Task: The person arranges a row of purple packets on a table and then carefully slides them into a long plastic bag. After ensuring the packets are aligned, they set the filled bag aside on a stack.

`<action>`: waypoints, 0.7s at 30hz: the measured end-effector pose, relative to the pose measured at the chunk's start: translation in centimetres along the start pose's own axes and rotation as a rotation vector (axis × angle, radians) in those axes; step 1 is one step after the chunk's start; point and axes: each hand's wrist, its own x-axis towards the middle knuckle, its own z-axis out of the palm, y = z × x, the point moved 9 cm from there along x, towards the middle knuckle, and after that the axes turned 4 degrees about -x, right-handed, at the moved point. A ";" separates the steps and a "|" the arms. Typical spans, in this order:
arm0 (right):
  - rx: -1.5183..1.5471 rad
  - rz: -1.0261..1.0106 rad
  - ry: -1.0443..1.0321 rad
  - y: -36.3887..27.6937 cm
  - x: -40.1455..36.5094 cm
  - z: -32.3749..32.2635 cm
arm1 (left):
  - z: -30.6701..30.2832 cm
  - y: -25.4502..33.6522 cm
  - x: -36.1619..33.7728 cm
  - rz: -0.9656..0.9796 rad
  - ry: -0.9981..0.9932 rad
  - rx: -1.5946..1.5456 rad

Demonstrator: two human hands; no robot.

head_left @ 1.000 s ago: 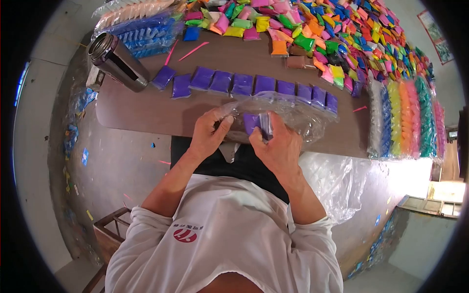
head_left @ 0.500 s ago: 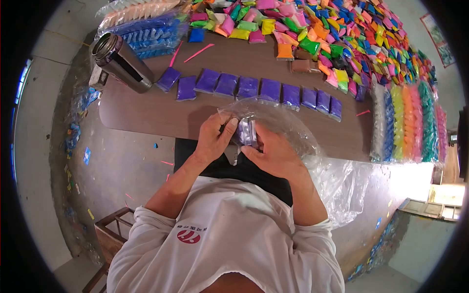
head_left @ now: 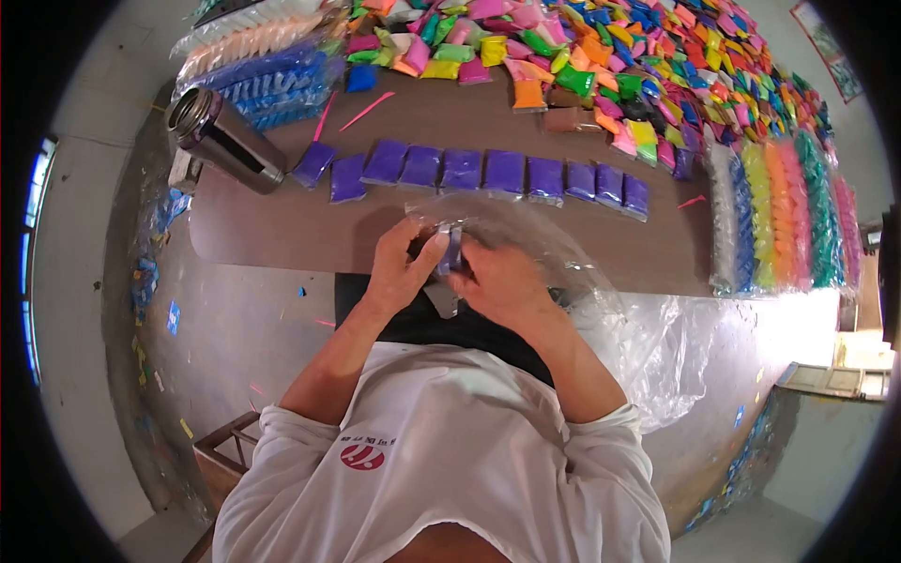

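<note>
Small purple packets [head_left: 451, 251] in clear wrap are held between my two hands at the table's front edge. My left hand [head_left: 402, 267] pinches them from the left, thumb on top. From the right, my right hand [head_left: 507, 286] closes on them with curled fingers, covering part of them. A clear plastic bag [head_left: 554, 246] spreads around the packets and trails right, past my right hand and over the edge. Just beyond my hands, several flat purple packets [head_left: 505, 173] lie in a row across the brown table [head_left: 282, 230].
A steel thermos [head_left: 230, 145] without a lid stands at the left. Behind it lie bagged strips of blue packets [head_left: 291, 84]. Multicoloured packets [head_left: 601, 56] are heaped at the back. Coloured packet strips [head_left: 779, 220] line the right end. Pink strips [head_left: 366, 111] lie behind the row.
My hands have drawn closer together, and my right hand now covers more of the purple packets. The whole view has shifted slightly. The row on the table stays as it was.
</note>
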 end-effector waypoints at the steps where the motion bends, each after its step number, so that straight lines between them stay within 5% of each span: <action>1: -0.022 0.008 0.000 -0.2 -0.3 -0.3 | 0.0 0.2 0.0 0.008 0.013 0.025; 7: 0.112 -0.159 -0.082 -3.6 -5.5 -8.1 | 0.1 0.4 0.0 0.075 0.027 0.080; 9: 0.454 -0.157 0.144 -2.2 -8.1 -13.9 | 0.0 -0.2 -0.1 0.003 0.000 0.048; 11: 0.051 0.094 0.614 2.9 -10.6 -18.6 | 0.2 0.4 0.0 0.034 0.016 0.018; 13: -0.100 0.342 0.586 8.1 -8.4 -21.4 | 0.2 0.4 0.0 0.029 0.012 0.028; 15: -0.320 0.174 0.565 13.4 -6.4 -20.7 | 0.2 0.3 0.1 0.033 0.005 0.038; 18: -0.463 0.190 0.414 19.1 -5.3 -17.1 | 0.1 0.3 0.0 0.048 0.003 0.054; 21: -0.408 0.067 0.482 21.5 -5.3 -14.9 | 0.2 0.8 0.1 0.079 0.020 0.057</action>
